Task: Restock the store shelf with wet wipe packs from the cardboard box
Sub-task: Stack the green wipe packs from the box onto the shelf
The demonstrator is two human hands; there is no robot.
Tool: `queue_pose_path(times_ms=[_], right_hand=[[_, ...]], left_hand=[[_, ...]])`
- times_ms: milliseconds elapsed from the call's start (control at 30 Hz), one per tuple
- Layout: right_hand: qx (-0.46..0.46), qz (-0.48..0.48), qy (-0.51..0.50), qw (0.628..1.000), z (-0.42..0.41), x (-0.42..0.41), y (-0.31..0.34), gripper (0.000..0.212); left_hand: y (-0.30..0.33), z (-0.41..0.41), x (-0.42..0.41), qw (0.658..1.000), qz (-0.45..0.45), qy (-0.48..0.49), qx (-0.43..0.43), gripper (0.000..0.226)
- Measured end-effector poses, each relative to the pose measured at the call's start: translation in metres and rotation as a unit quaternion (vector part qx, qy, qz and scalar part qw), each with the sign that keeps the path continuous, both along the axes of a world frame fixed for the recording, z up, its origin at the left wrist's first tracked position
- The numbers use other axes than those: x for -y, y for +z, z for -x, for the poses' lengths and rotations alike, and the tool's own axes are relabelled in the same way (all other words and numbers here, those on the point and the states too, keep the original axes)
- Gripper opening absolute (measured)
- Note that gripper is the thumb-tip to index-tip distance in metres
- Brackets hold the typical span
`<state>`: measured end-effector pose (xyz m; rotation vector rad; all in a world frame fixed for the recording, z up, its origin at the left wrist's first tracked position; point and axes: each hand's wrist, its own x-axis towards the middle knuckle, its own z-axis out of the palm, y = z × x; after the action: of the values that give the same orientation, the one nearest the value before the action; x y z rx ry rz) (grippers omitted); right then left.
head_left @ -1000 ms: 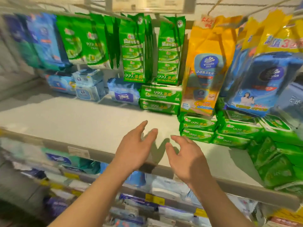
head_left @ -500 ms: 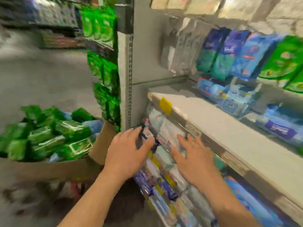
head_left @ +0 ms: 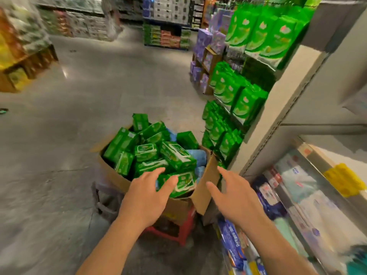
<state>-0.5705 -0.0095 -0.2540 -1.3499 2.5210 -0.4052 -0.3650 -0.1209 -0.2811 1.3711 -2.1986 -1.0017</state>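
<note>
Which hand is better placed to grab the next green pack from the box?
Left. The left hand hovers open over the green packs in the cardboard box; the right hand is outside its flap.

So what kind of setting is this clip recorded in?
Most likely a supermarket or warehouse store aisle: tall metal shelving hung with green plastic packs, stacked goods on pallets across a bare concrete floor, and an open brown cardboard box of green wet wipe packs.

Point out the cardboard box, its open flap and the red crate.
cardboard box (head_left: 114, 175), head view, left outer wall.
open flap (head_left: 207, 185), head view, flap's middle.
red crate (head_left: 186, 229), head view, right front corner.
</note>
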Motion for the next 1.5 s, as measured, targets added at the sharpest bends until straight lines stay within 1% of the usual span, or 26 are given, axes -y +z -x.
queue_pose_path(times_ms=[100, 233, 333, 400, 467, 567, 633, 733, 833, 900, 933, 1033, 1167, 1233, 1333, 1367, 1400, 1433, 1467, 1500], right_hand=[[0.024, 0.008, 0.018, 1.000, -0.002, 0.049, -0.013, 0.065], [0.062, 0.021, 0.058, 0.996, 0.003, 0.121, -0.039, 0.070], [0.125, 0.007, 0.092, 0.988, 0.007, 0.175, -0.055, 0.073], [0.151, 0.016, 0.127, 0.980, 0.009, 0.209, -0.063, 0.073], [0.145, 0.015, 0.163, 0.976, 0.011, 0.244, -0.073, 0.073], [0.139, -0.020, 0.198, 0.970, 0.014, 0.296, -0.090, 0.076], [0.124, -0.049, 0.226, 0.965, 0.014, 0.326, -0.102, 0.081], [0.065, -0.114, 0.286, 0.949, 0.007, 0.368, -0.121, 0.086], [-0.022, -0.175, 0.339, 0.924, -0.005, 0.405, -0.147, 0.106], [-0.047, -0.221, 0.351, 0.909, -0.011, 0.422, -0.166, 0.118], [-0.056, -0.241, 0.353, 0.902, -0.013, 0.428, -0.173, 0.121], [-0.086, -0.269, 0.354, 0.892, -0.018, 0.438, -0.186, 0.119], [-0.079, -0.279, 0.331, 0.898, -0.022, 0.445, -0.183, 0.111], [-0.083, -0.265, 0.309, 0.910, -0.023, 0.442, -0.173, 0.111], [-0.039, -0.217, 0.223, 0.950, -0.033, 0.433, -0.149, 0.114], [-0.014, -0.182, 0.185, 0.965, -0.038, 0.432, -0.140, 0.114], [0.010, -0.140, 0.151, 0.978, -0.045, 0.433, -0.131, 0.113], [0.033, -0.099, 0.125, 0.987, -0.054, 0.435, -0.121, 0.113], [0.058, -0.061, 0.102, 0.991, -0.065, 0.439, -0.113, 0.111], [0.086, -0.031, 0.086, 0.992, -0.077, 0.443, -0.105, 0.109]], left_hand=[[-0.007, -0.012, 0.032, 0.999, -0.027, 0.024, 0.007, 0.087], [-0.014, -0.019, 0.082, 0.997, -0.045, 0.062, 0.022, 0.089], [-0.011, -0.022, 0.122, 0.992, -0.087, 0.082, 0.028, 0.075], [-0.008, -0.025, 0.147, 0.989, -0.106, 0.102, 0.015, 0.065], [-0.005, -0.027, 0.171, 0.987, -0.102, 0.128, 0.000, 0.060], [-0.002, -0.029, 0.203, 0.983, -0.101, 0.154, 0.006, 0.047], [-0.001, -0.031, 0.221, 0.983, -0.098, 0.155, 0.020, 0.050], [-0.006, -0.038, 0.247, 0.983, -0.095, 0.150, 0.040, 0.058], [-0.019, -0.045, 0.278, 0.979, -0.116, 0.162, 0.036, 0.053], [-0.029, -0.049, 0.299, 0.979, -0.132, 0.155, 0.034, 0.050], [-0.034, -0.050, 0.309, 0.979, -0.141, 0.145, 0.035, 0.048], [-0.046, -0.056, 0.338, 0.980, -0.167, 0.105, 0.033, 0.032], [-0.059, -0.064, 0.371, 0.973, -0.212, 0.092, 0.001, 0.022], [-0.067, -0.064, 0.382, 0.965, -0.246, 0.093, -0.015, 0.026], [-0.088, -0.058, 0.391, 0.943, -0.322, 0.075, -0.036, 0.036], [-0.092, -0.053, 0.391, 0.934, -0.345, 0.073, -0.051, 0.044], [-0.097, -0.049, 0.391, 0.921, -0.373, 0.078, -0.077, 0.057], [-0.100, -0.043, 0.390, 0.900, -0.410, 0.091, -0.112, 0.072], [-0.102, -0.039, 0.388, 0.873, -0.454, 0.103, -0.148, 0.082], [-0.103, -0.035, 0.386, 0.839, -0.497, 0.109, -0.192, 0.083]])
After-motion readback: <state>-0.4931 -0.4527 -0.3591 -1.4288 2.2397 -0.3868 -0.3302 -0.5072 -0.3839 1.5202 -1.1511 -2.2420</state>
